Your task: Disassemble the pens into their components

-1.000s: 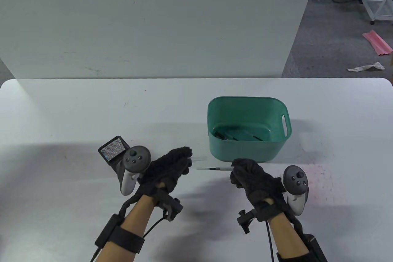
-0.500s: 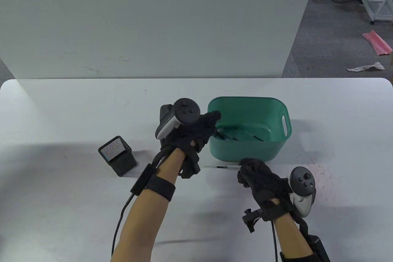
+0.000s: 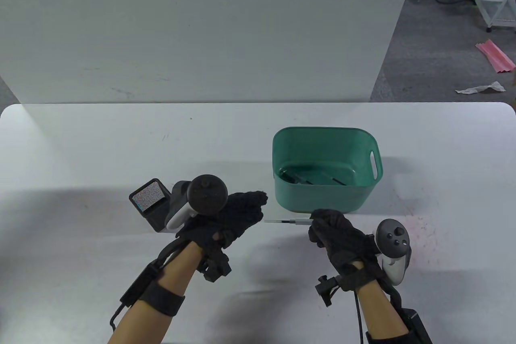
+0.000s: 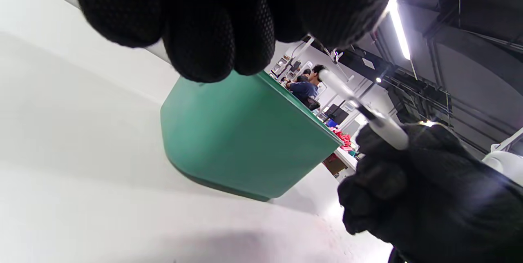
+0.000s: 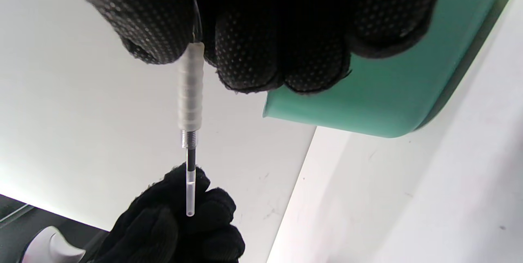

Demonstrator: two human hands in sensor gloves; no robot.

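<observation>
My right hand (image 3: 316, 219) grips a clear ribbed pen grip section (image 5: 191, 91) with a thin refill (image 3: 282, 222) that sticks out to the left, a little above the table. It also shows in the left wrist view (image 4: 384, 129). My left hand (image 3: 252, 207) hovers just left of the refill tip, holds nothing, and its fingers (image 4: 212, 34) lie close together. In the right wrist view the left hand (image 5: 175, 222) sits behind the refill's open end (image 5: 190, 197); I cannot tell whether they touch. Several dark pen parts (image 3: 310, 178) lie in the green bin (image 3: 322, 129).
The green bin stands just beyond both hands, its wall (image 4: 237, 132) close to the fingers and visible in the right wrist view (image 5: 388, 91). A black mesh pen holder (image 3: 149, 201) stands left of my left hand. A white wall rises behind the table.
My left hand reached over the bin's rim, then came back down and left to beside the refill tip. My right hand stayed in place, still holding the grip section with the refill.
</observation>
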